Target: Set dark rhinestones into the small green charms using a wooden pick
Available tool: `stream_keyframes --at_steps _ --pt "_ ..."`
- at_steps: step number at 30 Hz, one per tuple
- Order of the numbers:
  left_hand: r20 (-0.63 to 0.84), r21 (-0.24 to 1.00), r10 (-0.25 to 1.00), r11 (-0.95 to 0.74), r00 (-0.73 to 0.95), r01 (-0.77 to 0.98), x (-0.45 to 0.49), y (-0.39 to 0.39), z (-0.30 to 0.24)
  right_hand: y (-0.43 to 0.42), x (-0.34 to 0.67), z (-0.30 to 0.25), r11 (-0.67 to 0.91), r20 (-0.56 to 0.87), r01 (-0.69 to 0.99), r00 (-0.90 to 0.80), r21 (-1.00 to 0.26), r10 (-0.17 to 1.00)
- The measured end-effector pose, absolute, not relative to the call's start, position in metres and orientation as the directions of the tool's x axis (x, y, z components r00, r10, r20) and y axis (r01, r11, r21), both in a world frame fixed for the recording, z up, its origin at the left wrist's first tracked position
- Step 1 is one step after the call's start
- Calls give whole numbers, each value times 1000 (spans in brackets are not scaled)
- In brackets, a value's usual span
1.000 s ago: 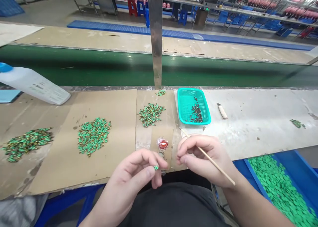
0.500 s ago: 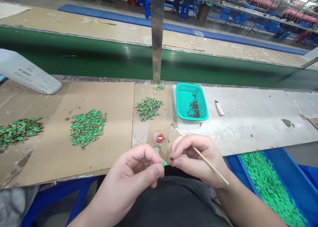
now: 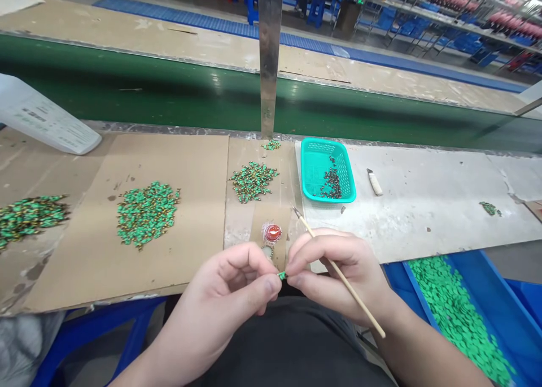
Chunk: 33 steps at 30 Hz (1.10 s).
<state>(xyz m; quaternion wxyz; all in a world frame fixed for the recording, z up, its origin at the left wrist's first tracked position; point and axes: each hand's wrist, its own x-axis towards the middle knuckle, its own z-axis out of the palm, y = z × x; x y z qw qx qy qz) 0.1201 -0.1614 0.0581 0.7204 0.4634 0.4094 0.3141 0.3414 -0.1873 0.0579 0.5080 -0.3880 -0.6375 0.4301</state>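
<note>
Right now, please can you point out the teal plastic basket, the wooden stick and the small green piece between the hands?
teal plastic basket (image 3: 328, 199): head view, on its front rim.
wooden stick (image 3: 366, 309): head view, on its lower shaft.
small green piece (image 3: 282, 275): head view, on its visible middle.

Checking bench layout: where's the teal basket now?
In the head view, the teal basket sits on the bench ahead of the right hand, between a green-piece pile and a cream-handled knife.

A small green piece pinched in the left hand, its end just beside the right hand. In that grip, a thin wooden stick lies slantwise — metal-tipped end pointing forward past the fingers.
</note>
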Motion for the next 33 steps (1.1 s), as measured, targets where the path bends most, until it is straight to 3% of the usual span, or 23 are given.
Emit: stream_keyframes --at_steps 9,20,28,33 --pt "-278 949 852 315 444 -10 115 -161 56 -190 346 69 470 391 285 -293 -835 872" --pt "-273 960 852 272 447 67 112 -166 54 -190 350 76 555 383 418 -428 -719 818" --pt "-283 947 842 321 459 -4 114 -163 57 -185 349 66 382 338 202 -221 -902 915" --pt "-245 961 870 276 429 -11 109 -166 53 -188 346 65 300 256 182 -230 -936 939"
